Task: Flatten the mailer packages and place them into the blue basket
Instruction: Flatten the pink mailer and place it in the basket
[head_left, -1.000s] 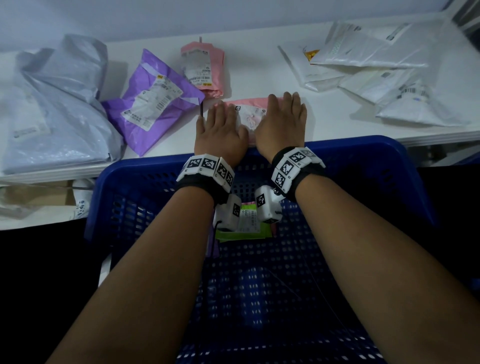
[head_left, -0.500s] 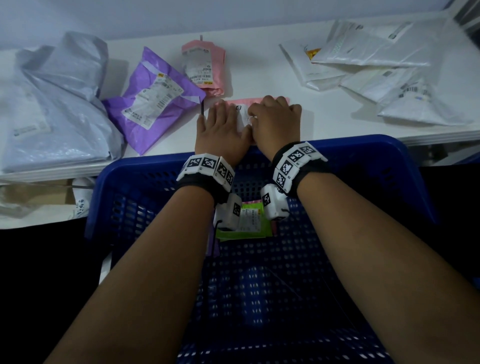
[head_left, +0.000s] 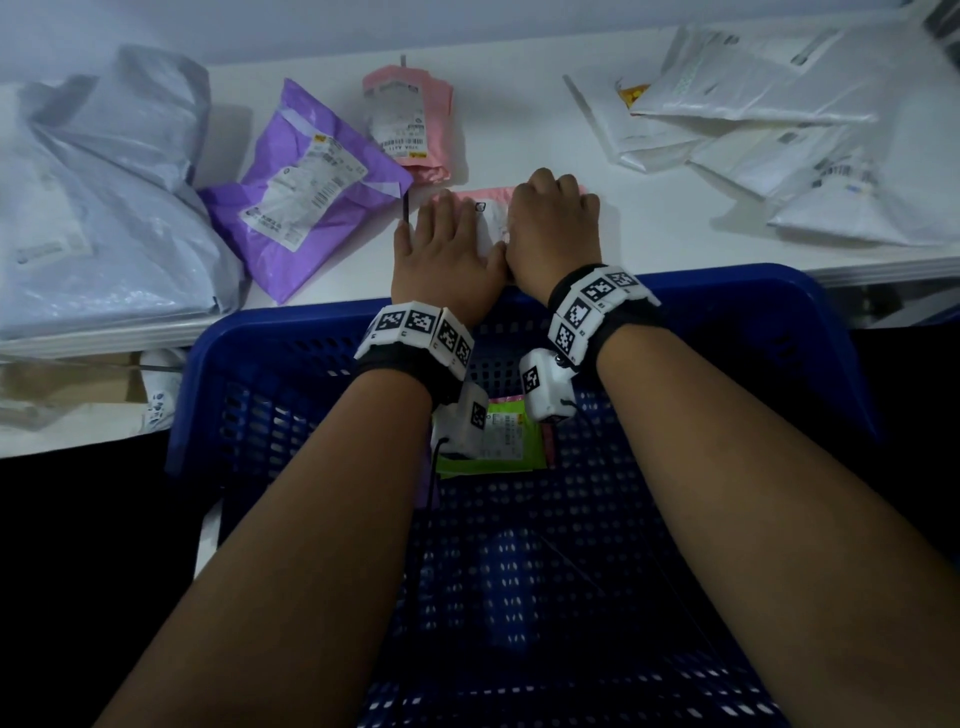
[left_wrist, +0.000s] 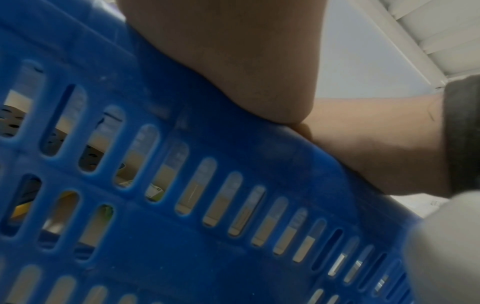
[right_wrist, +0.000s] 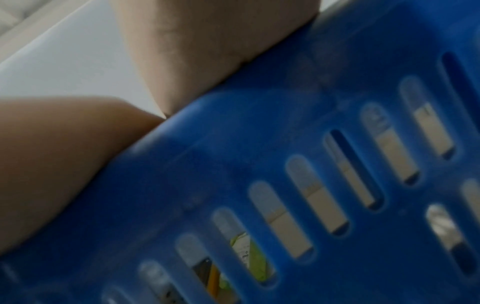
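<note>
A flat pink mailer lies on the white table just beyond the blue basket. My left hand presses on its left part with straight fingers. My right hand sits on its right part with fingers curled under at the mailer's far edge, gripping it. Most of the mailer is hidden beneath both hands. A green mailer lies inside the basket below my wrists. Both wrist views show only the slotted basket wall and the heels of my hands.
A purple mailer and a small pink mailer lie left of and behind my hands. A big grey bag fills the table's left end. Several white mailers are piled at the right.
My right hand's fingers have curled from flat into a grip at the pink mailer's far edge and the hand has drawn slightly back. The left hand stays flat.
</note>
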